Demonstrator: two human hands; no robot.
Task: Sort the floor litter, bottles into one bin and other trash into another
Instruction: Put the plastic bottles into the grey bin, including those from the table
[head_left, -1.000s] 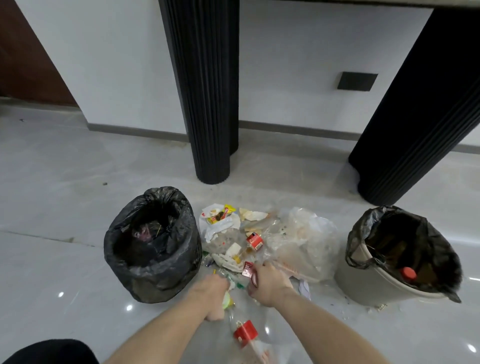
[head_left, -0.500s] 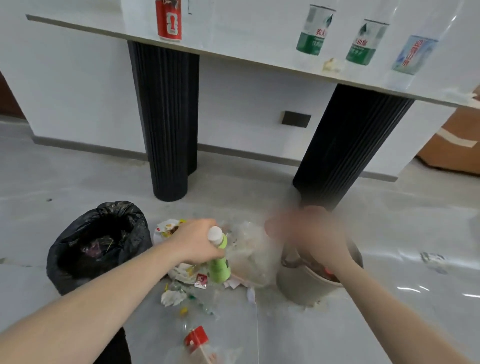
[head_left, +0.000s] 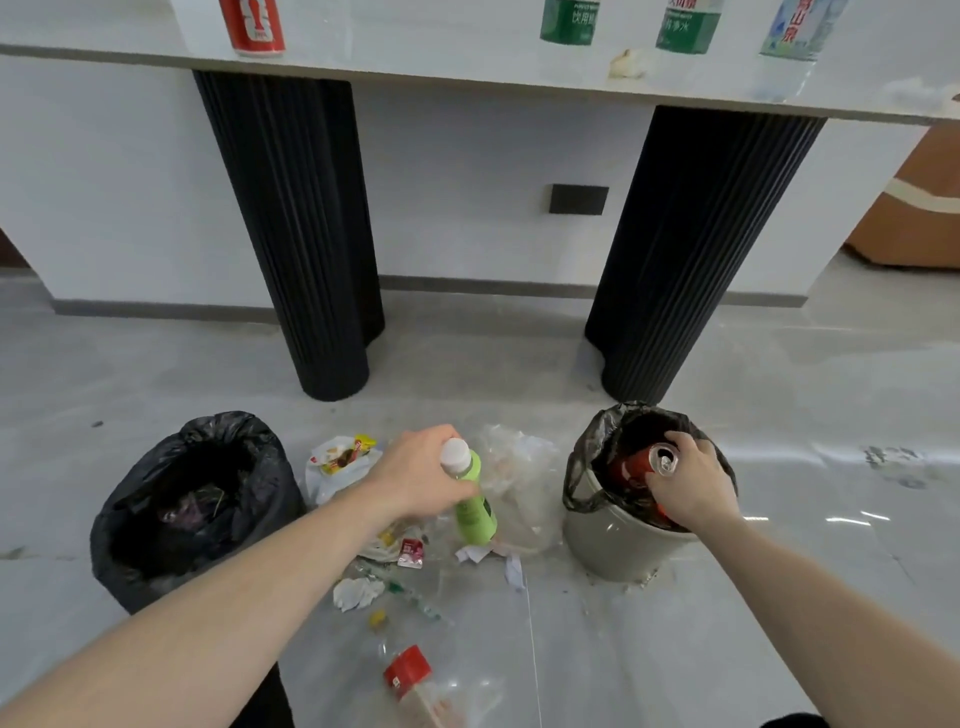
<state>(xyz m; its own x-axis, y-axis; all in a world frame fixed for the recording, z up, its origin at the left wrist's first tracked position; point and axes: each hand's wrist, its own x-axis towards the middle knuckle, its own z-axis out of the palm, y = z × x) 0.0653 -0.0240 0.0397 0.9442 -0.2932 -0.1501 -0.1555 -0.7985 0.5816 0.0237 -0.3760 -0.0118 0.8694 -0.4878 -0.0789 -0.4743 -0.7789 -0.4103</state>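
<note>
Our left hand grips the green bottle by its neck above the floor litter. Our right hand clasps a red can over the grey bin. The black-bagged bin stands left of the litter.

Glossy grey tiled floor, glare patches right of fluted black pillars; white wall behind them, white countertop above
</note>
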